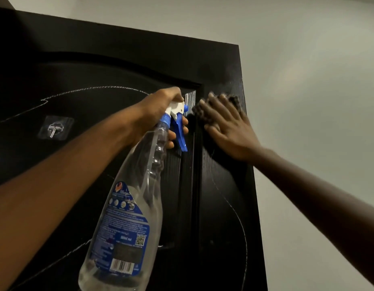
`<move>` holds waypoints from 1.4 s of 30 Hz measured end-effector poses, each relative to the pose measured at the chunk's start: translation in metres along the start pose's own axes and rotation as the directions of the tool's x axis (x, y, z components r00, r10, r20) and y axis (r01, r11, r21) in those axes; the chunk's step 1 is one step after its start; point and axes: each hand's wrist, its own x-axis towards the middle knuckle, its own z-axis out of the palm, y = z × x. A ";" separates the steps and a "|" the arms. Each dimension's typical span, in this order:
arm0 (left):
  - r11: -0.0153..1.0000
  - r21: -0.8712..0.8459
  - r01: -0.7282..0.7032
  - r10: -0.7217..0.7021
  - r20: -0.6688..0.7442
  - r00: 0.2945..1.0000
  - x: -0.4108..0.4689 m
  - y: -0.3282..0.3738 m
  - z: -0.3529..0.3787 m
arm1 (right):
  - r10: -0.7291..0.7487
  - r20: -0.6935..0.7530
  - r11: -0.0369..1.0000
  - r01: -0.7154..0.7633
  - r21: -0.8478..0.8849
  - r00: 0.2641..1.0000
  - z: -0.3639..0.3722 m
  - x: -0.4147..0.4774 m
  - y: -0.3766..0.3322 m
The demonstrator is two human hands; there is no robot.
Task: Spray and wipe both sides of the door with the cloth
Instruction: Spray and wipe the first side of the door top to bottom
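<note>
Black panelled door [98,66] stood against a pale grey wall [307,59], with a stick-on hook [55,128] at its left; the dark cloth [234,100], blurred and mostly hidden, lay near the door's upper right edge under the flat, straight-fingered right hand [226,124], while the left hand [161,110] held its grip round the neck of the spray bottle [135,196].

I have both arms raised and stretched forward. My left forearm comes in from the lower left, and my left hand [161,114] is curled round the neck of the spray bottle [127,206]. My right arm reaches in from the lower right. My right hand [226,127] lies flat, fingers straight and spread, pressing the cloth [234,100].
</note>
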 end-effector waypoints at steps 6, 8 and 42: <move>0.999 -0.029 0.014 -0.015 -0.025 1.000 -0.014 -0.006 -0.013 | -0.313 -0.012 0.944 0.310 -0.116 0.950 0.017 -0.081 -0.011; 1.000 -0.001 0.029 -0.029 -0.031 0.999 -0.013 -0.009 -0.017 | -0.204 -0.021 0.973 0.201 -0.114 0.979 0.009 -0.048 0.008; 0.984 0.152 0.095 -0.065 -0.194 0.979 -0.038 -0.012 -0.079 | 0.240 -0.066 0.950 -0.220 0.222 0.968 0.006 0.061 -0.053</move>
